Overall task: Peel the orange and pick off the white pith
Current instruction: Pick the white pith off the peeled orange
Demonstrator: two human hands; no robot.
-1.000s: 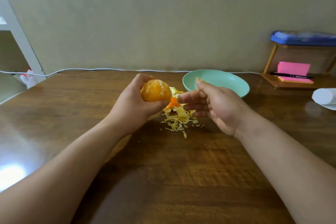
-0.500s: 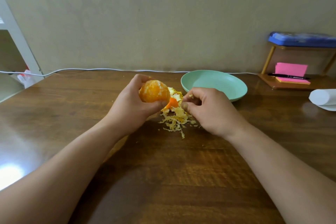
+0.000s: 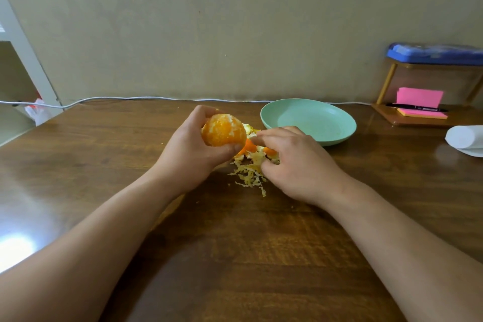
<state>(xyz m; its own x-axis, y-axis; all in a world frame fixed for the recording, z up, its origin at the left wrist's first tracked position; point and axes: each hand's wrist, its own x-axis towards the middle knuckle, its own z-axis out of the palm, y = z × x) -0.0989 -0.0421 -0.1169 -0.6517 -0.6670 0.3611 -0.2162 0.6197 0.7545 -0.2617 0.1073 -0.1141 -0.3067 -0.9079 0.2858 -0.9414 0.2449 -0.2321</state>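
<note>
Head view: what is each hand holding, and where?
Left hand grips the orange, fingers over its top, thumb under it. Right hand has fingers curled beside the orange, above the peel scraps; any pinch cannot be told.

Peeled orange point(image 3: 223, 129), pith-flecked, raised beside a heap of seemingly pith-and-peel scraps point(image 3: 250, 168).

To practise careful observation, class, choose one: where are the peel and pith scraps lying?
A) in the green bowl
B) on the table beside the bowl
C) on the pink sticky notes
B: the scraps sit heaped on the table beside the green bowl, close to the orange that the left hand holds.
</note>
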